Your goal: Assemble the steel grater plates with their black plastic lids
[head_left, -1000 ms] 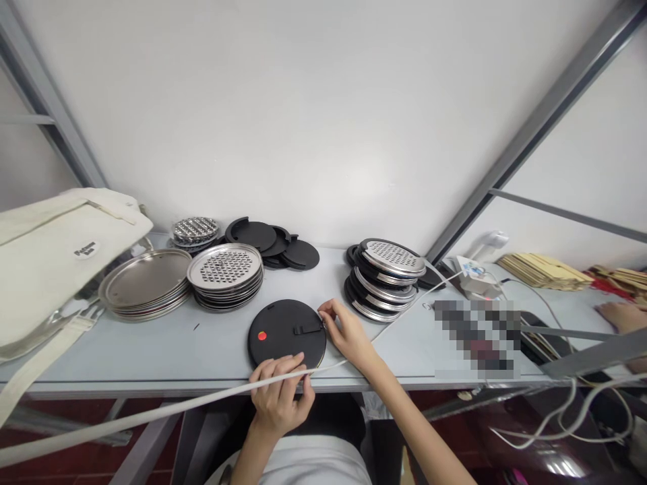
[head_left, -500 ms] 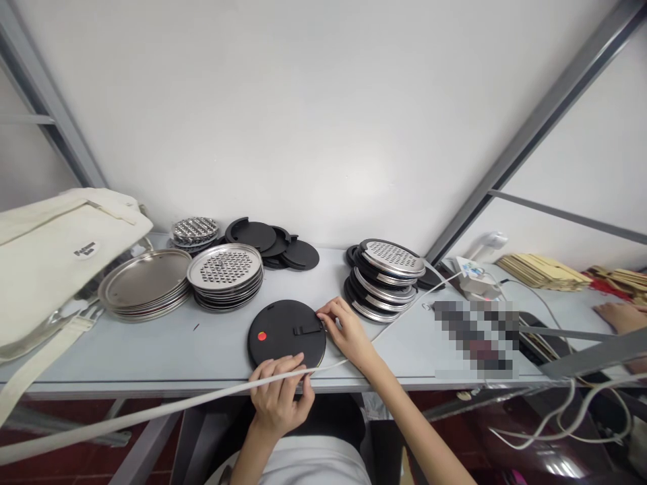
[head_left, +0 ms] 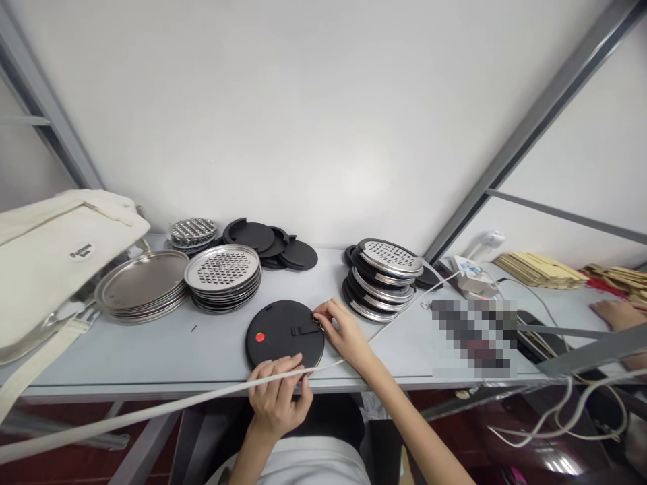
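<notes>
A flat black round disc (head_left: 275, 323) lies near the table's front edge, with a red dot (head_left: 259, 337) on its left part and a narrow black tab (head_left: 304, 330) on its right. My left hand (head_left: 278, 397) grips the front rim, its fingers over the top and its thumb at the edge. At the right rim, beside the end of the tab, my right hand (head_left: 341, 330) pinches with thumb and forefinger. A white cable (head_left: 202, 395) passes in front of my left hand.
Stacked round grater plates (head_left: 222, 269), plain metal discs (head_left: 144, 283) and black round parts (head_left: 298, 255) stand behind on the left. Metal-and-black discs (head_left: 387, 259) are piled on the right. A cream bag (head_left: 65, 249) is at far left; another person's hand (head_left: 619, 314) is at far right.
The whole view has shifted very slightly. Both hands keep their places on the black disc, the right fingertips moving only a little at the rim.
</notes>
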Tool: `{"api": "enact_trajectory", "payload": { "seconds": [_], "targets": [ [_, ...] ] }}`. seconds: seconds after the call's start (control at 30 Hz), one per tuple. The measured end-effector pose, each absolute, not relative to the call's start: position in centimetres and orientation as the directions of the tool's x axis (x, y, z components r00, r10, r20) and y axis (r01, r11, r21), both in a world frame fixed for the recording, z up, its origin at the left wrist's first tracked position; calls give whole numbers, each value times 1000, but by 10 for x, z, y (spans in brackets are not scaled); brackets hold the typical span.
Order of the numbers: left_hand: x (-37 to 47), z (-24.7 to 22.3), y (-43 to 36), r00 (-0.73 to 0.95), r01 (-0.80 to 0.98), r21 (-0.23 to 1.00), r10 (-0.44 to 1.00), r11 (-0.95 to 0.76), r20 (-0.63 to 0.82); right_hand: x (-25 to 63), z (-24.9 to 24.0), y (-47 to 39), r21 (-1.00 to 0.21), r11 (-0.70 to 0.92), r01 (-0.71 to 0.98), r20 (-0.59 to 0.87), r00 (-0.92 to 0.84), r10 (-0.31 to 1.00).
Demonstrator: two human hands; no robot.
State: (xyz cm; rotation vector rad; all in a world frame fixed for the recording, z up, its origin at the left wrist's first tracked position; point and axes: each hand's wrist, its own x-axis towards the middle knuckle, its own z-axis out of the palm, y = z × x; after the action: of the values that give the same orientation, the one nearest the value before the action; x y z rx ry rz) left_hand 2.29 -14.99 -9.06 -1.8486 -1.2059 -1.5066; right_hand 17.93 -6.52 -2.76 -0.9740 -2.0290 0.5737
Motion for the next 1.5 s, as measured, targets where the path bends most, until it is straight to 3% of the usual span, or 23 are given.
{"api": "enact_trajectory", "payload": {
  "seconds": [0.97,1.5],
  "targets": [
    [23,-90,-151,20,853,163,343,-496,939,179,-34,-64,-667,543,511,439,-319,840],
    [22,-90,-150,21,850,157,331,-503,943,176,-31,-71,-685,544,484,388,-390,835]
  ]
}}
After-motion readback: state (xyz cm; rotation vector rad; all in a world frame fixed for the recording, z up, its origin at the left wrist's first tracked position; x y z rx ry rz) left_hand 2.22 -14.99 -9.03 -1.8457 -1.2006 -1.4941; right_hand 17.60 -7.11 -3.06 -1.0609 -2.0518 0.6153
